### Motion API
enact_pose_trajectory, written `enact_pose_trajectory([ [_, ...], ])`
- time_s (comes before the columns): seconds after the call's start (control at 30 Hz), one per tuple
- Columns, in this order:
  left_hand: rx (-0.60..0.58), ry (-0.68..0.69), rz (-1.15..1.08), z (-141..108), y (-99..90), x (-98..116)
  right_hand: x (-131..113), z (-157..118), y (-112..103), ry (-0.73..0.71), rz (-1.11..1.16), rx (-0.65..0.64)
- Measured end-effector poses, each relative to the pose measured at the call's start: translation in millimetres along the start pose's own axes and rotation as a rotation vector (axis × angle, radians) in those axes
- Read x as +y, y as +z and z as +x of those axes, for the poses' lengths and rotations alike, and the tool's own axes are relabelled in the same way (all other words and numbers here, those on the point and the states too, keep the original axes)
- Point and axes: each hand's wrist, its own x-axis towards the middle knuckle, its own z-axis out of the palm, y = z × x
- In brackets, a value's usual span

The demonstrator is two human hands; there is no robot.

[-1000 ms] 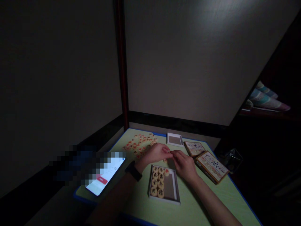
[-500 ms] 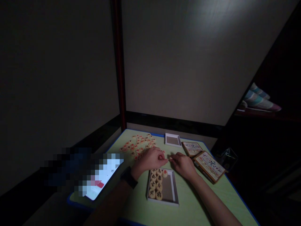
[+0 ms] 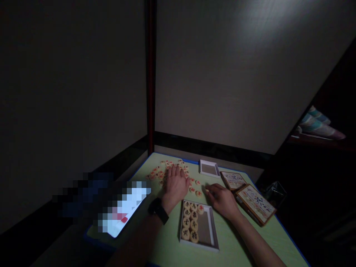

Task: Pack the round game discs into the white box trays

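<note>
My left hand (image 3: 177, 185), with a dark watch (image 3: 158, 210) on its wrist, lies flat with fingers stretched over a spread of loose Chinese chess pieces (image 3: 158, 173). Some of the pieces are hidden under it. My right hand (image 3: 221, 200) pinches a small pale Chinese chess piece (image 3: 207, 188) at its fingertips; the marking cannot be read. In front of both hands is a shallow open box (image 3: 215, 233). Two columns of black-marked pieces (image 3: 194, 225) fill its left side, and one red-marked piece (image 3: 200, 208) sits at the top of a third column.
An empty shallow box (image 3: 209, 169) stands at the table's far edge. Two printed box lids (image 3: 257, 204) lie at the right, one partly over the other. A lit tablet-like screen (image 3: 129, 207), partly blurred, rests at the left. Walls rise behind the green table (image 3: 230, 244).
My left hand has moved away from the right and opened out over the loose pieces. Several red-marked pieces now show between the hands. The view has shifted slightly left.
</note>
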Motion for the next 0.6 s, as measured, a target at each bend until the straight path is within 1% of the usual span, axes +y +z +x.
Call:
enact_pose_trajectory([
  [0.07,-0.032,-0.083,0.055,0.9,4.2,-4.3,0.8,0.7,0.3,0.006,0.048,0.002],
  [0.13,-0.098,-0.151,0.082,2.0,8.8,-8.7,1.9,1.5,0.9,0.008,0.095,-0.002],
  [0.23,-0.188,-0.203,0.092,3.5,14.8,-13.0,4.5,2.7,2.5,0.022,0.144,-0.014],
  [0.33,-0.227,-0.189,0.091,4.4,17.7,-14.0,8.4,3.9,5.4,0.058,0.205,-0.015],
  [0.5,-0.195,-0.16,0.096,4.5,14.4,-13.6,14.1,5.4,11.6,0.13,0.349,0.006],
  [0.6,-0.187,-0.131,0.07,4.2,11.0,-13.4,14.3,5.8,13.2,0.138,0.4,0.029],
])
